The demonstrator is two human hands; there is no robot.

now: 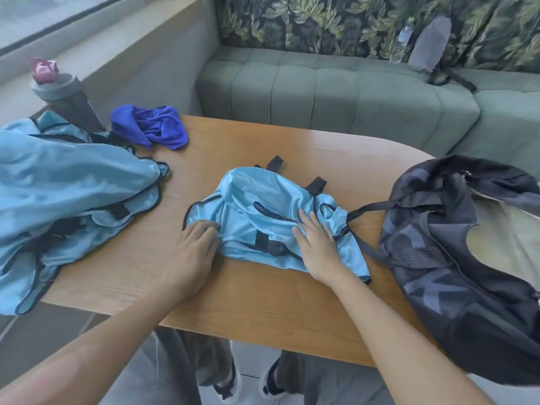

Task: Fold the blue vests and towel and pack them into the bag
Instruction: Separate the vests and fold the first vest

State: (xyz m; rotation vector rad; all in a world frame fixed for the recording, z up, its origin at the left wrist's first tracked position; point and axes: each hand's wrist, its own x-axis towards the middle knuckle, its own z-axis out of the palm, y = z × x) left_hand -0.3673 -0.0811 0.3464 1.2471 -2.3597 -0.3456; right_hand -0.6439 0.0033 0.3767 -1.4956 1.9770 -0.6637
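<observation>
From the head camera, one light-blue mesh vest lies crumpled at the middle of the wooden table, near its front edge. The left hand lies on the vest's left edge and appears to pinch a fold, though the fingertips are partly hidden; the right hand presses flat on the vest's right side, fingers straight, gripping nothing. Folding of this vest looks barely begun (the black straps stick out untidily), so next it wants smoothing flat and doubling over.

A heap of more blue vests overhangs the table's left edge; the darker blue towel sits bunched at the far left corner beside a grey shaker bottle. The dark gym bag gapes at the right edge, its strap touching the vest and likely to snag.
</observation>
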